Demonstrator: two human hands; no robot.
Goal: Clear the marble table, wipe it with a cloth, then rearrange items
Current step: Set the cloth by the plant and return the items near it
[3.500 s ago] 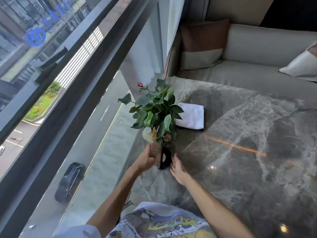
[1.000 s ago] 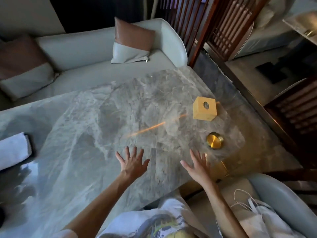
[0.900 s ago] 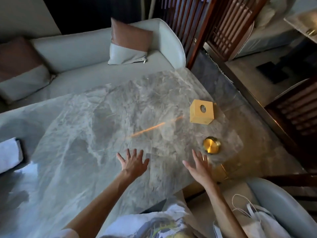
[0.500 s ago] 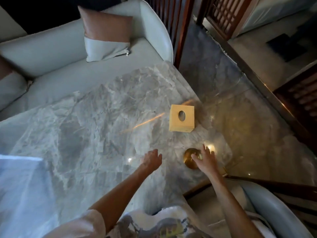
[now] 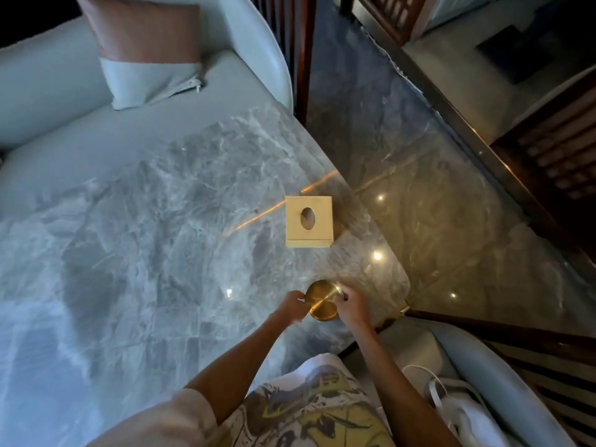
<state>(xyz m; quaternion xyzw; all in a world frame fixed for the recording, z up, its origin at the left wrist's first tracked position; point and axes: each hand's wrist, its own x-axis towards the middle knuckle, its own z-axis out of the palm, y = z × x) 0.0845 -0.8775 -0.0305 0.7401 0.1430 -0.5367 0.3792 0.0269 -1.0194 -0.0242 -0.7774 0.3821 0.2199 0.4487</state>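
Hands [image 5: 322,306] over grey marble table [image 5: 145,253]

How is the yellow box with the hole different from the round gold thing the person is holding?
The tissue box is square, matte pale yellow, with an oval hole on top; the gold dish is round, shiny metal. The box stands untouched; the dish has the left hand and right hand on either side. Both sit near the marble table's right edge.

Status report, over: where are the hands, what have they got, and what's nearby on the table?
Left hand and right hand both gripping the brass dish at the marble table corner. Yellow tissue box just beyond, apart. Nothing blocking.
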